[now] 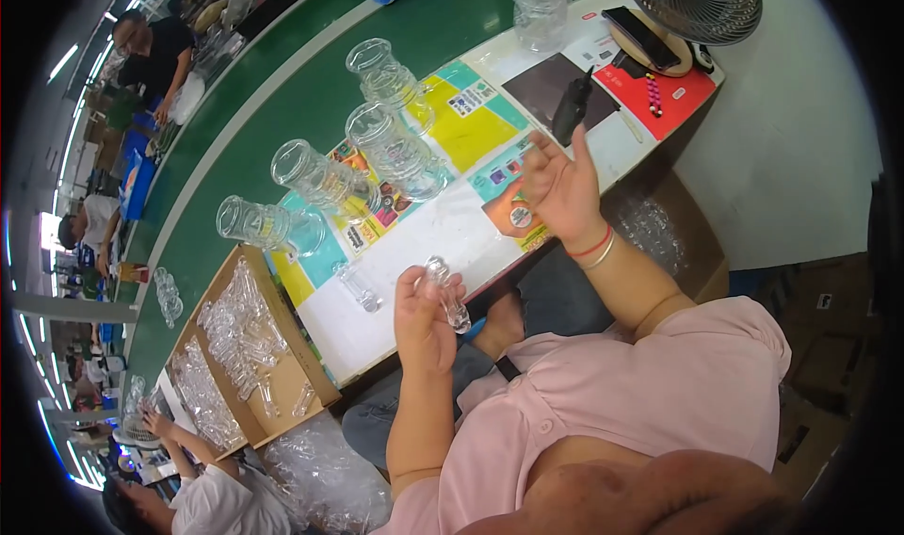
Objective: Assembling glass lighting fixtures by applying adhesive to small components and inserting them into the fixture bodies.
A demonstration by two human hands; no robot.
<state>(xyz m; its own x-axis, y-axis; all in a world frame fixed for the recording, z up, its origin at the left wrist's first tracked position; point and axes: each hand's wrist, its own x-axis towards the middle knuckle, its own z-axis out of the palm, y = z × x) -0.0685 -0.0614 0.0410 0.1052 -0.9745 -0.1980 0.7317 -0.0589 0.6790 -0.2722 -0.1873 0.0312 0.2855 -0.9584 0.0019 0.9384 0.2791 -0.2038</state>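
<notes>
My left hand (426, 318) is closed round a small clear, knobbly tube-shaped piece (456, 311), held upright over the table's near edge. My right hand (562, 194) is raised with fingers apart and holds nothing. Just beyond its fingertips is a black tool (571, 109) with a thin tip; I cannot tell whether they touch. Another clear piece (358, 288) lies on the white tabletop (344, 337), left of my left hand. Farther back stand several clear ribbed jars, among them a near one (395, 154) and one at the left (268, 224).
An open cardboard box (309, 351) at the left holds many clear pieces. Clear plastic bagging (325, 469) lies below it. At the far right are a fan (695, 3), a phone (642, 38) and a beaded strand (653, 94). Several people work along the green table (198, 172).
</notes>
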